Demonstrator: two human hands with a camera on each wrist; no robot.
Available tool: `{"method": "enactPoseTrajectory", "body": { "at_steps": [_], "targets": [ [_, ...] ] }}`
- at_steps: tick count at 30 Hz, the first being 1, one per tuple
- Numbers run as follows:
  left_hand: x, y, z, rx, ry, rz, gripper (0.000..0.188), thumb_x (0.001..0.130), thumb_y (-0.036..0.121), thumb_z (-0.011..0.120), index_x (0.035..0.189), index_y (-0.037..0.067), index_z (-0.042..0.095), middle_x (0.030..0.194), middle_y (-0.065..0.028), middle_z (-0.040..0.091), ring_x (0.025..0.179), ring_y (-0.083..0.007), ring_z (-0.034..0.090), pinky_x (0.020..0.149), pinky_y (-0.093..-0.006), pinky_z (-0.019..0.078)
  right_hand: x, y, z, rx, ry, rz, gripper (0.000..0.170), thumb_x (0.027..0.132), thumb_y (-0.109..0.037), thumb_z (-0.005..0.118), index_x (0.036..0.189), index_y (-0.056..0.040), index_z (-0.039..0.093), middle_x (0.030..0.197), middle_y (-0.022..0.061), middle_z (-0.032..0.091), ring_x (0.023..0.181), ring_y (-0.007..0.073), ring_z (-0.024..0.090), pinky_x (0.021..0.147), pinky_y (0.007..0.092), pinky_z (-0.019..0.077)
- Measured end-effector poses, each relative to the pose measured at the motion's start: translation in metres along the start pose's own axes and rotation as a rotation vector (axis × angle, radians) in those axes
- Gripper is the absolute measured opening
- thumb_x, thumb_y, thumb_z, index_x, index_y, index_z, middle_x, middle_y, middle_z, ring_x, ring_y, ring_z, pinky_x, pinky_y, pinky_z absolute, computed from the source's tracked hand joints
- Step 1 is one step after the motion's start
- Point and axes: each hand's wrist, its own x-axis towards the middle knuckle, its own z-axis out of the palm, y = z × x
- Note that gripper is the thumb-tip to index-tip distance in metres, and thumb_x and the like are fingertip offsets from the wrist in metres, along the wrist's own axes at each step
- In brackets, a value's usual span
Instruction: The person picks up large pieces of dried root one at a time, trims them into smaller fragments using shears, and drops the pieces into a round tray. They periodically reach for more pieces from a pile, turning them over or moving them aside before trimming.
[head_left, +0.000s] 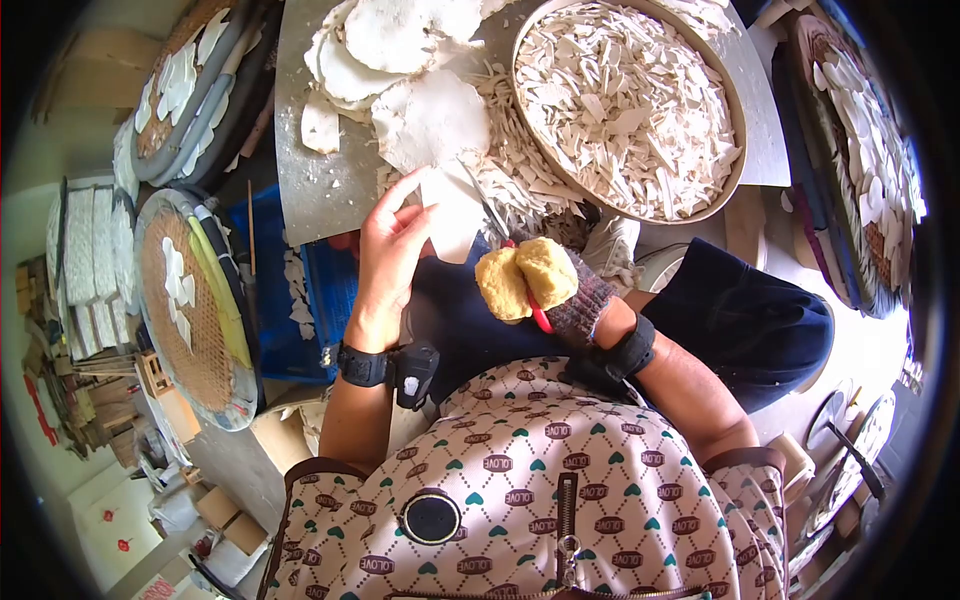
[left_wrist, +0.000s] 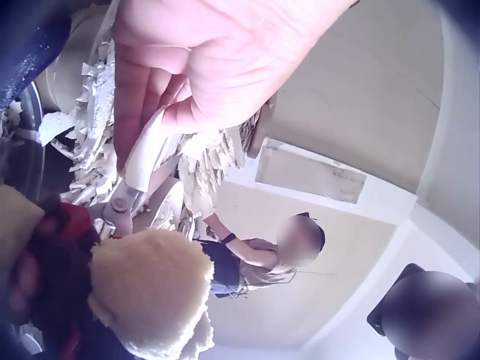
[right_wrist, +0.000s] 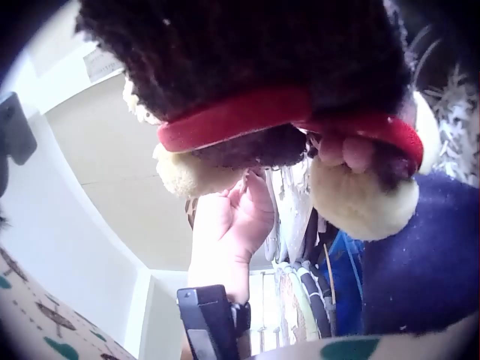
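My left hand [head_left: 393,245] pinches a white, flat piece [head_left: 450,212] between thumb and fingers; in the left wrist view the piece [left_wrist: 150,150] looks curved beside the metal blades [left_wrist: 124,202]. My right hand [head_left: 570,295], in a dark knitted glove, grips red-handled scissors [head_left: 541,318] whose handles are padded with yellow foam [head_left: 502,284]. The scissor blades [head_left: 485,203] lie against the right edge of the white piece. In the right wrist view, fingertips show beside the red handle [right_wrist: 240,116] and foam [right_wrist: 364,199].
A round tray [head_left: 741,165] full of white scraps stands on the metal table [head_left: 300,190], beside stacked white sheets [head_left: 400,35] and loose scraps. Blue crates [head_left: 330,300] and a woven round tray [head_left: 205,330] are at the left. Another person [left_wrist: 259,262] shows in the left wrist view.
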Motion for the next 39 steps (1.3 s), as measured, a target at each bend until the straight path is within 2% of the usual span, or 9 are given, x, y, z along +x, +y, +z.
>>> {"method": "enactPoseTrajectory", "body": {
  "at_steps": [4, 9, 15, 17, 22, 30, 33, 34, 39],
  "targets": [
    [0.000, -0.003, -0.009, 0.066, -0.023, -0.057, 0.049, 0.085, 0.004, 0.057, 0.130, 0.002, 0.040, 0.097, -0.0118, 0.064, 0.084, -0.0127, 0.063, 0.069, -0.0237, 0.0529, -0.003, 0.003, -0.009, -0.572, -0.029, -0.192, 0.044, 0.070, -0.027, 0.073, 0.107, -0.0086, 0.058, 0.099, 0.0094, 0.063, 0.089, 0.0249, 0.061, 0.080, 0.0311, 0.0487],
    [-0.003, -0.007, -0.006, 0.025, 0.016, -0.038, 0.048, 0.085, 0.004, 0.057, 0.130, 0.003, 0.040, 0.093, -0.0099, 0.064, 0.076, -0.0083, 0.061, 0.060, -0.0178, 0.0495, -0.006, -0.008, -0.003, -0.755, -0.007, -0.307, 0.039, 0.070, -0.024, 0.072, 0.103, -0.0076, 0.059, 0.096, 0.0097, 0.064, 0.088, 0.0245, 0.062, 0.078, 0.0311, 0.0489],
    [-0.007, -0.005, -0.007, 0.097, -0.071, -0.019, 0.042, 0.085, 0.002, 0.057, 0.125, 0.003, 0.044, 0.093, -0.0100, 0.064, 0.077, -0.0072, 0.059, 0.065, -0.0185, 0.0481, 0.000, -0.004, 0.004, -0.344, -0.027, -0.220, 0.024, 0.077, -0.014, 0.064, 0.099, -0.0058, 0.060, 0.093, 0.0096, 0.064, 0.088, 0.0247, 0.061, 0.079, 0.0312, 0.0482],
    [-0.006, -0.006, -0.008, 0.137, -0.070, 0.002, 0.038, 0.085, 0.002, 0.057, 0.121, 0.001, 0.047, 0.093, -0.0094, 0.063, 0.079, -0.0077, 0.059, 0.067, -0.0195, 0.0486, 0.003, -0.004, -0.005, -0.919, -0.018, -0.526, 0.025, 0.079, -0.014, 0.062, 0.102, -0.0047, 0.058, 0.098, 0.0089, 0.063, 0.092, 0.0224, 0.060, 0.082, 0.0313, 0.0473],
    [0.004, -0.023, -0.004, -0.043, 0.179, 0.255, 0.031, 0.084, 0.005, 0.059, 0.112, -0.004, 0.052, 0.091, -0.0093, 0.063, 0.077, -0.0110, 0.061, 0.065, -0.0231, 0.0511, 0.003, 0.000, -0.004, -0.489, -0.054, -0.262, 0.030, 0.078, -0.015, 0.064, 0.106, -0.0046, 0.056, 0.103, 0.0089, 0.062, 0.094, 0.0218, 0.059, 0.083, 0.0318, 0.0470],
    [0.012, -0.004, -0.027, 0.085, 0.001, 0.100, 0.026, 0.084, 0.014, 0.060, 0.103, -0.003, 0.056, 0.085, -0.0083, 0.064, 0.069, -0.0118, 0.062, 0.056, -0.0225, 0.0488, -0.011, -0.019, 0.009, -0.326, -0.120, -0.291, 0.029, 0.076, -0.011, 0.068, 0.102, -0.0042, 0.059, 0.097, 0.0068, 0.064, 0.089, 0.0143, 0.060, 0.081, 0.0274, 0.0472],
    [0.012, 0.001, -0.027, 0.123, -0.024, 0.094, 0.023, 0.084, 0.015, 0.059, 0.102, -0.001, 0.057, 0.082, -0.0068, 0.063, 0.067, -0.0103, 0.061, 0.056, -0.0215, 0.0469, -0.011, -0.013, 0.012, 0.008, -0.067, -0.058, 0.025, 0.077, -0.011, 0.066, 0.100, -0.0037, 0.060, 0.096, 0.0065, 0.064, 0.088, 0.0133, 0.061, 0.080, 0.0274, 0.0477],
    [0.013, 0.002, -0.029, 0.123, -0.043, 0.084, 0.023, 0.084, 0.015, 0.059, 0.101, 0.000, 0.057, 0.082, -0.0062, 0.063, 0.067, -0.0097, 0.061, 0.055, -0.0212, 0.0468, -0.010, -0.017, 0.011, -0.268, -0.084, -0.152, 0.024, 0.077, -0.012, 0.067, 0.099, -0.0039, 0.060, 0.095, 0.0068, 0.064, 0.087, 0.0134, 0.061, 0.080, 0.0276, 0.0481],
    [0.013, 0.001, -0.035, 0.116, -0.058, 0.073, 0.027, 0.083, 0.020, 0.062, 0.100, -0.001, 0.057, 0.079, -0.0062, 0.064, 0.065, -0.0099, 0.061, 0.053, -0.0202, 0.0470, -0.013, -0.003, -0.002, -0.365, -0.129, -0.140, 0.034, 0.080, -0.009, 0.065, 0.112, -0.0047, 0.052, 0.106, 0.0062, 0.060, 0.097, 0.0136, 0.057, 0.088, 0.0283, 0.0446]
  ]
}}
